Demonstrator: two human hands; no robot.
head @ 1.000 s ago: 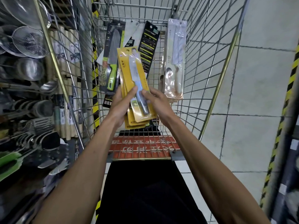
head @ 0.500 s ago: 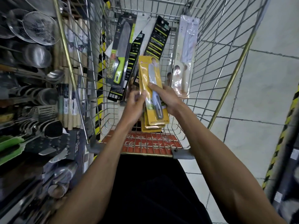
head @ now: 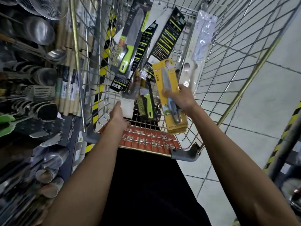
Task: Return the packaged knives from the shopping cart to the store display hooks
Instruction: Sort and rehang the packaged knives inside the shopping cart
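My right hand [head: 180, 98] grips a stack of yellow-carded knife packs [head: 167, 82] above the right half of the wire shopping cart [head: 228, 66]. My left hand [head: 117, 113] reaches into the cart with straight fingers, touching a white-backed pack [head: 127, 107] on the cart floor. Beside that lies a black pack with a green-handled knife [head: 145, 105]. Leaning on the cart's far wall are another green-handled knife pack [head: 130, 41], black cards [head: 166, 39] and a pale clear pack with a white knife [head: 197, 51].
Shelves of metal strainers [head: 48, 7], ladles [head: 53, 54], spatulas and wooden-handled tools [head: 68, 88] crowd the left side, right against the cart. A red sign [head: 146, 141] marks the cart's child seat. Tiled floor [head: 260, 103] opens to the right; a striped post [head: 286, 137] stands at far right.
My left hand let go of the yellow packs and dropped to the white-backed pack in the cart. My right hand moved the yellow stack to the right, holding it alone.
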